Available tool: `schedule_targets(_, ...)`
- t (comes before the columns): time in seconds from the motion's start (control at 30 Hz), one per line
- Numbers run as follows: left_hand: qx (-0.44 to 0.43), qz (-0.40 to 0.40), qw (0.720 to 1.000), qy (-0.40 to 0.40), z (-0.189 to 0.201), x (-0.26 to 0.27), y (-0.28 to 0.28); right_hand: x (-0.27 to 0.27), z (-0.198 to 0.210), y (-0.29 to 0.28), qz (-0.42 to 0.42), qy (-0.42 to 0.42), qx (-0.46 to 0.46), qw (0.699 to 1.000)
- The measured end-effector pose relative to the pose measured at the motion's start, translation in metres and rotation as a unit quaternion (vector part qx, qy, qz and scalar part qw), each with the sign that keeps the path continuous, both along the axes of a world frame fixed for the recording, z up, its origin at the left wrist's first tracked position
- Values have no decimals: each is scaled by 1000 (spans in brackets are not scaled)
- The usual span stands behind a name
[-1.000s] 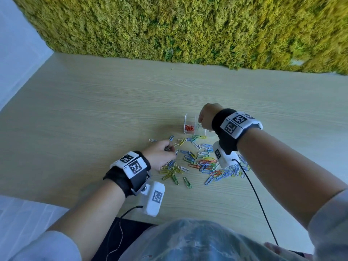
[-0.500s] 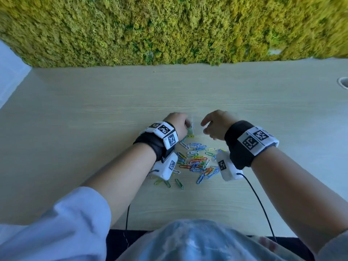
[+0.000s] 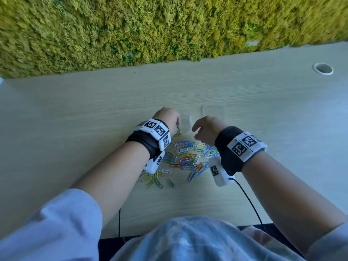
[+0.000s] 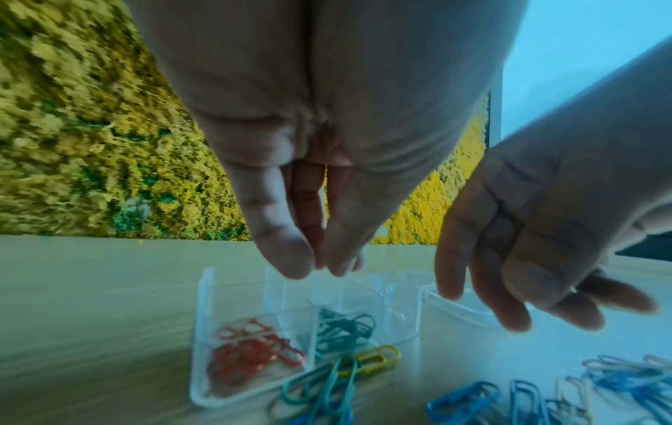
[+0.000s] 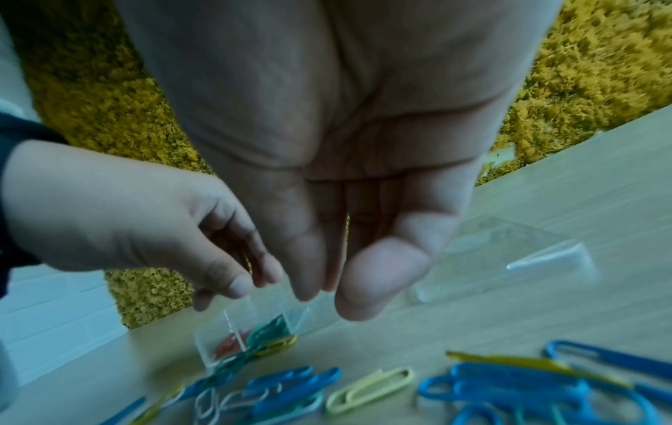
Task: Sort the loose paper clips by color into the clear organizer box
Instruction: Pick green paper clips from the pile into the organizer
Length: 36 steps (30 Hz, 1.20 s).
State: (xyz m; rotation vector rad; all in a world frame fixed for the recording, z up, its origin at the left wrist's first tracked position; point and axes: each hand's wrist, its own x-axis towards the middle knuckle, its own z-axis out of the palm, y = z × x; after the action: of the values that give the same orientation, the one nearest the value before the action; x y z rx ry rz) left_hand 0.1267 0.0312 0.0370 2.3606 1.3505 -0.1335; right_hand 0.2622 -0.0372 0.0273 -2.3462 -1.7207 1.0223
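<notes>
Two bare hands are hovering over a pale wood-grain desk [image 3: 94,129], close together above a small clear plastic organizer box [image 4: 254,356]. The left hand [image 3: 166,119] is hanging right over the box with its fingertips [image 4: 287,258] drawn together and pointing down; whether anything is caught between them cannot be told. Directly under those fingertips, a cluster of red paper clips [image 4: 251,353] is lying in one compartment and a cluster of teal-green paper clips [image 4: 341,327] in the one beside it, toward the right hand. The right hand [image 3: 207,129] is hanging just beside the box, fingers loosely bent and holding nothing. Beyond it a clear plastic lid [image 5: 509,258] is lying flat on the desk (apart from the box). Nearer the wrists, a loose scatter of blue, yellow, green, white and orange paper clips [image 3: 188,159] is lying on the desk, some touching the box's near wall.
</notes>
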Motion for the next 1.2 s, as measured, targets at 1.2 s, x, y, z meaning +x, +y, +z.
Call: schedule_targets(1.2, 16, 55, 997, 60, -32, -45, -26, -16, -13, -8, 6, 91, 54, 994)
